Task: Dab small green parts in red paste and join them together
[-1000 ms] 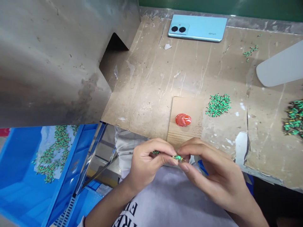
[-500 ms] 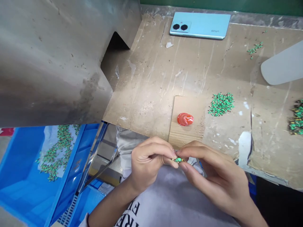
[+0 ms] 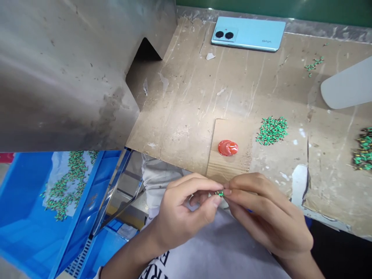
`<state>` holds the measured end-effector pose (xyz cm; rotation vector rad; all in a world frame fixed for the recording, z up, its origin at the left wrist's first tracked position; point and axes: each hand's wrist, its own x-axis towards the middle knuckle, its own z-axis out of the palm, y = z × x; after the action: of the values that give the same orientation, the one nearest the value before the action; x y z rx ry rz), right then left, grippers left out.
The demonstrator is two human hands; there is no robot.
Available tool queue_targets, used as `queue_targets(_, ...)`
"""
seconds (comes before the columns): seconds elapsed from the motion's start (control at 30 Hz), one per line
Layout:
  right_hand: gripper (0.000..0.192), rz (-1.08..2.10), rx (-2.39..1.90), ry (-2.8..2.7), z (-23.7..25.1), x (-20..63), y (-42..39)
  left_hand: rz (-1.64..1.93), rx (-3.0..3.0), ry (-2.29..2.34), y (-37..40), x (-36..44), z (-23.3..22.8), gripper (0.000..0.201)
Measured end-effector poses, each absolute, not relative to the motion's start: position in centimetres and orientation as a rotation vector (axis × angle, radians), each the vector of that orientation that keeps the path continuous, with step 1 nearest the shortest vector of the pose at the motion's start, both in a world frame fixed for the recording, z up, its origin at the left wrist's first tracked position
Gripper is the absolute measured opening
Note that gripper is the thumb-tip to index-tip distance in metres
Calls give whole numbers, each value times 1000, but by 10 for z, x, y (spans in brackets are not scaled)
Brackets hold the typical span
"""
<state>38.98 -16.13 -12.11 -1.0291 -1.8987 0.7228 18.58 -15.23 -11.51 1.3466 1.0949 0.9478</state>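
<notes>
Head view, phone [image 3: 248, 34] marked "vivo" (seemingly), hands pinching green part [image 3: 221, 193].

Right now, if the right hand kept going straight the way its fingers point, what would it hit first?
The right hand points left, so it would first meet the left hand: their fingertips already pinch the same small green part.

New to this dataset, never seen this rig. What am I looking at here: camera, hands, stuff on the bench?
There is no machine: one head-worn camera looks forward and down at a person's two bare hands. The left hand and right hand pinch one tiny green part between their fingertips, just off the near edge of the scratched workbench. On the bench lie a pile of small green parts, a red round cap and a light blue phone, camera side up. Lower left, a blue crate holds more green parts.
</notes>
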Motion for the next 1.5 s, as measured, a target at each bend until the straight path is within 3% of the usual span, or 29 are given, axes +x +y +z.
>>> queue_targets(0.33,36,715,-1004,-1924,-122,390,-159,917,1454,1213,-147,192,-108,12)
queue_targets(0.73,22,681,-1033,-1949,-126,383,-164,972,1431,1236,-144,196,-112,14)
queue_targets(0.97,27,609,-950,-2034,-131,389,-167,870,1263,1217,-146,194,-110,13)
queue_targets(1.23,19,1232,-1181,-1387,-116,376,-170,946,1086,938,-145,184,-123,18)
queue_targets(1.5,11,1413,-1149,-1210,-111,373,-171,946,991,759,-140,181,-138,21)
